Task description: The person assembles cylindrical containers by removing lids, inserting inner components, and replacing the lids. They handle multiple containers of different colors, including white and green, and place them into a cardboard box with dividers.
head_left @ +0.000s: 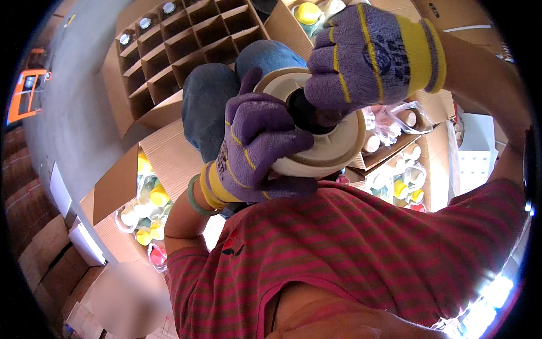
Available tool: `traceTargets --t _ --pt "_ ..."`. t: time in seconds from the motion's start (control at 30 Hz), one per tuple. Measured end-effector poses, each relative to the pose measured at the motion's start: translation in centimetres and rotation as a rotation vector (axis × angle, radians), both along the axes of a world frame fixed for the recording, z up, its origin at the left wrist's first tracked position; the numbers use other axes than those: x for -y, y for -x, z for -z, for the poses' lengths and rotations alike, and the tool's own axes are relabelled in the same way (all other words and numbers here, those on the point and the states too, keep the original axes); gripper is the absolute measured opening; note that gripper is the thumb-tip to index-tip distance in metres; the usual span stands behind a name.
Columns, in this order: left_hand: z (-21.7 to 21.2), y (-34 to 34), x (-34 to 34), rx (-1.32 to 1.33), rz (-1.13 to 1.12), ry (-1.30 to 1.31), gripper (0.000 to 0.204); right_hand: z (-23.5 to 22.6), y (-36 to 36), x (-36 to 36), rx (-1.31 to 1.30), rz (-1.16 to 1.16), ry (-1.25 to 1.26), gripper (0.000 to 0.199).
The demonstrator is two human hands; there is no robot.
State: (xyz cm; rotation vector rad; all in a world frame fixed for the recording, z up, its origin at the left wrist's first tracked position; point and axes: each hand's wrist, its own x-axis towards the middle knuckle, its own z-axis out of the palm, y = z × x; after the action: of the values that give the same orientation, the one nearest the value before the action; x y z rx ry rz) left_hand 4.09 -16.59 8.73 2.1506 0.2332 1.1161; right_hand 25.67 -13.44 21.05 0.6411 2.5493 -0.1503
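Both of my hands wear purple knit gloves with yellow stripes and cuffs. In front of my chest is a round cream-coloured object (333,152) with a raised rim and a paler inner face; its exact kind I cannot make out. My left hand (254,150) is closed on its left and near side, with the fingers reaching over the top. At its middle sits a round black piece (305,110), like a cap or a hub. From the upper right, my right hand (364,62) curls its fingers onto that black piece and hides part of it. The object's underside is hidden.
Beyond my knees (209,96) stands a cardboard box with dividers (164,110), a few capped tops showing in its cells. Open cartons (116,183) of bottles with yellow, white and red caps flank me. More bottles (307,14) stand in a carton at the top. An orange frame (28,96) is far left.
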Motion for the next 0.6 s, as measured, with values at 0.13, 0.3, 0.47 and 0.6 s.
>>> traceTargets --t 0.13,0.3,0.47,0.6 --pt "0.7 -1.0 0.8 -0.06 -0.152 -0.137 0.064 4.7 -1.5 2.3 -0.543 0.935 0.4 0.033" --pt "1.4 -4.2 3.8 -0.05 -0.277 -0.184 0.058 3.6 -1.5 4.3 -0.427 1.576 0.477 0.044" --pt "1.2 -1.8 2.3 0.089 -0.149 -0.115 0.055 -0.7 0.6 4.1 -0.473 1.518 0.584 0.032" --pt "1.3 -0.5 1.3 0.16 -0.011 0.005 0.057 -0.2 -3.0 1.0 -0.477 -0.322 -0.162 0.023"
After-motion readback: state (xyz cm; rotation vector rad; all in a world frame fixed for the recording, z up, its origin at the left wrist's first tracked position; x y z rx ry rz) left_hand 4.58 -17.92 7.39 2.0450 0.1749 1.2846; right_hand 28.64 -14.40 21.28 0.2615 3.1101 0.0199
